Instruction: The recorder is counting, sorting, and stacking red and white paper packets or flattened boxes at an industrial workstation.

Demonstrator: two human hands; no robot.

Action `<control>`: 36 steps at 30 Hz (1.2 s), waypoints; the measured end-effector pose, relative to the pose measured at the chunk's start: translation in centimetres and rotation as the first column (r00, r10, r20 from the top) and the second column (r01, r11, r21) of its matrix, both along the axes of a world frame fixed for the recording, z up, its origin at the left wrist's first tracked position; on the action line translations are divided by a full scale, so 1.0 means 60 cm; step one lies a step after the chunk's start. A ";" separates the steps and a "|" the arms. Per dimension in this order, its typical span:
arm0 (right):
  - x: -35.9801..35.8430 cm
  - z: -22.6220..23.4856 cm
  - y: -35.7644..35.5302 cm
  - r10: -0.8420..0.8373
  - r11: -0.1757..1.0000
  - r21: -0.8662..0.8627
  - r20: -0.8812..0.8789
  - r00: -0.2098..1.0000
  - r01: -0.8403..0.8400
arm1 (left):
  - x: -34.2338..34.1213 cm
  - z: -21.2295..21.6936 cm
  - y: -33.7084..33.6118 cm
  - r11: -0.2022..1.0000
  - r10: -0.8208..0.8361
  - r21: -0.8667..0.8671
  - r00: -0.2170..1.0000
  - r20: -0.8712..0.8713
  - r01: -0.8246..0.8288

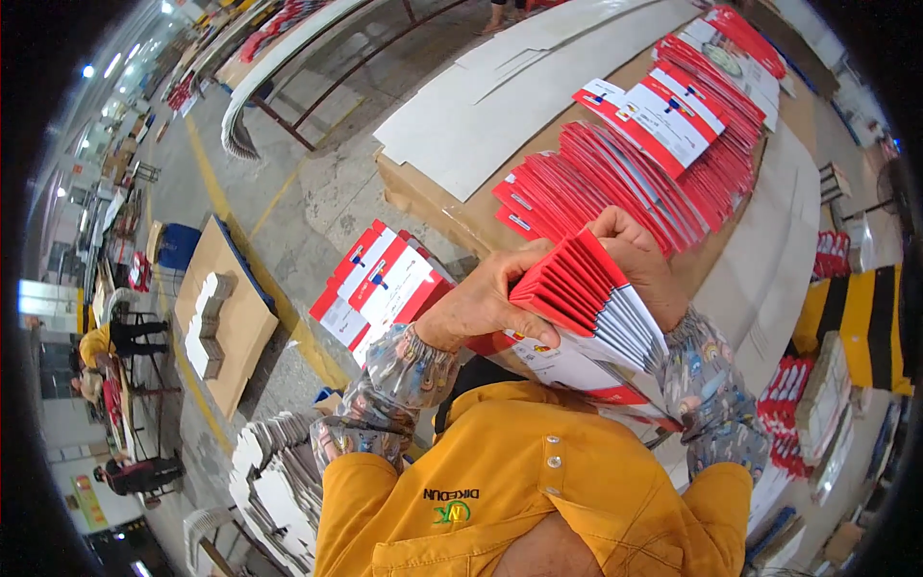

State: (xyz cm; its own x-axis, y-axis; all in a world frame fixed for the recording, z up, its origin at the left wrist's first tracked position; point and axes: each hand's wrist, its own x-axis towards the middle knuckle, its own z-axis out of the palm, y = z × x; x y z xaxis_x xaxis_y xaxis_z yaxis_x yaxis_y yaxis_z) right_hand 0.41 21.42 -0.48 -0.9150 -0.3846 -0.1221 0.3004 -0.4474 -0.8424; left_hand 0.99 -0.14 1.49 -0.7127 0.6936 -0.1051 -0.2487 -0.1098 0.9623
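A bundle of red and white flat-folded cartons [588, 306] is held up in front of my chest, its edges fanned toward me. My left hand [492, 296] grips the bundle's left side, with the thumb across the near face. My right hand [636, 258] closes round its far right corner, and some of those fingers are hidden behind it. More white and red carton panels [558, 361] show below the bundle, close to my body. Just beyond my hands, rows of similar flat cartons [625, 183] lie overlapped on the table.
Large white sheets [500, 96] cover part of the brown-topped table [423, 197]. Left of my left hand is another carton stack [380, 288]. Cut grey board pieces [279, 481] are piled at lower left. A board [231, 337] and people [120, 341] are farther left.
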 end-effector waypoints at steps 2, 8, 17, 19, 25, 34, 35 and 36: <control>-0.008 0.026 -0.015 -0.046 0.997 -0.064 0.061 0.997 0.050 | 0.006 -0.020 -0.003 0.998 0.032 0.060 0.998 -0.058 -0.028; -0.051 0.128 0.000 0.178 0.978 0.144 -0.224 0.958 -0.148 | 0.020 -0.037 0.003 0.993 0.081 -0.073 0.976 -0.203 -0.098; 0.031 0.133 -0.021 0.624 0.749 0.622 -0.778 0.075 0.228 | 0.041 -0.047 -0.064 0.942 0.329 -0.112 0.939 0.104 -0.318; 0.039 0.101 -0.010 0.551 0.760 0.559 -0.825 0.129 0.331 | 0.043 -0.055 -0.081 0.929 0.366 -0.096 0.925 0.104 -0.357; 0.028 -0.064 -0.039 -0.016 0.864 0.396 -0.595 0.803 0.311 | 0.054 -0.075 -0.113 0.861 0.509 -0.066 0.853 0.118 -0.505; -0.018 -0.097 -0.211 0.116 0.901 0.431 -0.145 0.983 -0.043 | 0.049 -0.131 -0.200 0.784 0.591 0.030 0.760 0.272 -0.620; -0.024 -0.106 -0.225 0.131 0.895 0.443 -0.135 0.982 -0.059 | 0.046 -0.137 -0.213 0.804 0.540 0.084 0.781 0.312 -0.589; -0.028 -0.114 -0.238 0.134 0.906 0.413 -0.084 0.987 -0.088 | 0.053 -0.141 -0.229 0.773 0.612 -0.052 0.722 0.323 -0.633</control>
State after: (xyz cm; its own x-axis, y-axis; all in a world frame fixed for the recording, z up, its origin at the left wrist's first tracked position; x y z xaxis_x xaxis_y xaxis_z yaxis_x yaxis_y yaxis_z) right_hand -1.25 7.12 -7.34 -0.8858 -0.4224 -0.1923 0.2247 -0.0278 -0.9740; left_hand 4.18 -13.91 -6.96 -0.9234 0.1171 -0.3655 -0.3808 -0.3980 0.8346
